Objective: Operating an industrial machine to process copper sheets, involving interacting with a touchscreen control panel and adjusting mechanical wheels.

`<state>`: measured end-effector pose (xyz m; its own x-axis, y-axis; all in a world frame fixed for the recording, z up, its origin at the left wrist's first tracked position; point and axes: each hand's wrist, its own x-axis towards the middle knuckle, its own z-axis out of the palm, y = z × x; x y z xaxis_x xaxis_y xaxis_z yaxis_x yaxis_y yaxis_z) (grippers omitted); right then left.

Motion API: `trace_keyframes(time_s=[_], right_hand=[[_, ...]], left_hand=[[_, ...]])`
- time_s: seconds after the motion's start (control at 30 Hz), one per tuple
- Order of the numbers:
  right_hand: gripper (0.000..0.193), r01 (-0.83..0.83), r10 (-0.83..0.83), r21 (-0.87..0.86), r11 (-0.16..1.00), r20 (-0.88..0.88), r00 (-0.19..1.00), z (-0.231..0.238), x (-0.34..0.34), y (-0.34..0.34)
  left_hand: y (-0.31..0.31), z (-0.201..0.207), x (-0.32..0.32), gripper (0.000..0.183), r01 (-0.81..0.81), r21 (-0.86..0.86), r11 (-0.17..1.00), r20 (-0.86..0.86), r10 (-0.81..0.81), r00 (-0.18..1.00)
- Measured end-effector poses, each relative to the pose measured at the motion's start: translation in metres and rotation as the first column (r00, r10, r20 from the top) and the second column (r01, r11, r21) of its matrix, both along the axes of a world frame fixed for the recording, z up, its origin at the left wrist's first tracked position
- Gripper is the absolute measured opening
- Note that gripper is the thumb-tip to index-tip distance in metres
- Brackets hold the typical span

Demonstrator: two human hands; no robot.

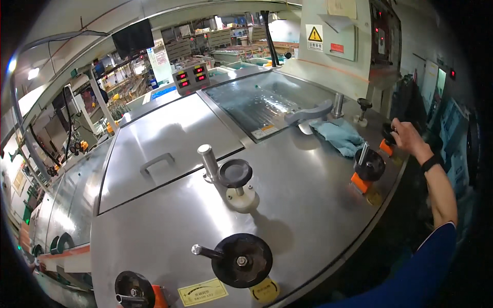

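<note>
My right hand (409, 138) reaches in from the right edge, with a dark band on the wrist and a blue sleeve. Its fingers curl around a black handwheel (387, 132) at the far right corner of the steel machine top (287, 205). An orange position indicator (385, 148) sits under that wheel. Nearer to me stands a second black handwheel (371, 165) with a metal crank handle. A crumpled light-blue cloth or glove (339, 136) lies to the left of the hand. My left hand is out of view.
A large black handwheel (241, 261), a smaller one (134, 290), a black knob (235, 173) and a metal post (208, 161) rise from the top. Behind are a handled steel lid (159, 164), a wet glass window (257, 97) and a red-digit display (191, 78).
</note>
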<state>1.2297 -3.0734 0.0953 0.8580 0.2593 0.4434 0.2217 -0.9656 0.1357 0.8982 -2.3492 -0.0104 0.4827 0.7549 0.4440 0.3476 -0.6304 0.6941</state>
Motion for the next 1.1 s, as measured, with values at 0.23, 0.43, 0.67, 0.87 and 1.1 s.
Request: trace_keyframes(time_s=[0.23, 0.43, 0.67, 0.87, 1.1], right_hand=[[0.027, -0.009, -0.004, 0.212, 0.977, 0.06, 0.998, -0.009, 0.055, -0.023], [0.033, -0.003, 0.05, 0.462, 0.887, -0.089, 0.995, 0.002, 0.048, -0.02], [0.056, -0.044, 0.131, 0.583, 0.811, -0.109, 0.985, -0.009, 0.05, -0.025], [0.076, 0.416, -0.26, 0.276, 0.866, -0.463, 0.847, -0.004, 0.087, -0.025], [0.075, 0.695, -0.656, 0.241, 0.678, -0.229, 0.719, 0.004, 0.092, -0.017]], left_hand=[[0.012, -0.013, -0.003, 0.041, 0.027, 0.238, 0.971, 0.001, -0.028, 1.0], [0.019, -0.023, 0.003, 0.037, 0.003, 0.318, 0.948, -0.032, 0.008, 0.999], [0.002, -0.012, 0.004, 0.033, 0.057, 0.38, 0.923, -0.066, -0.035, 0.997], [-0.013, 0.0, 0.008, 0.032, 0.014, 0.044, 0.999, -0.013, -0.014, 1.0], [0.0, -0.006, 0.004, 0.025, 0.018, -0.007, 1.0, 0.004, -0.018, 1.0]])
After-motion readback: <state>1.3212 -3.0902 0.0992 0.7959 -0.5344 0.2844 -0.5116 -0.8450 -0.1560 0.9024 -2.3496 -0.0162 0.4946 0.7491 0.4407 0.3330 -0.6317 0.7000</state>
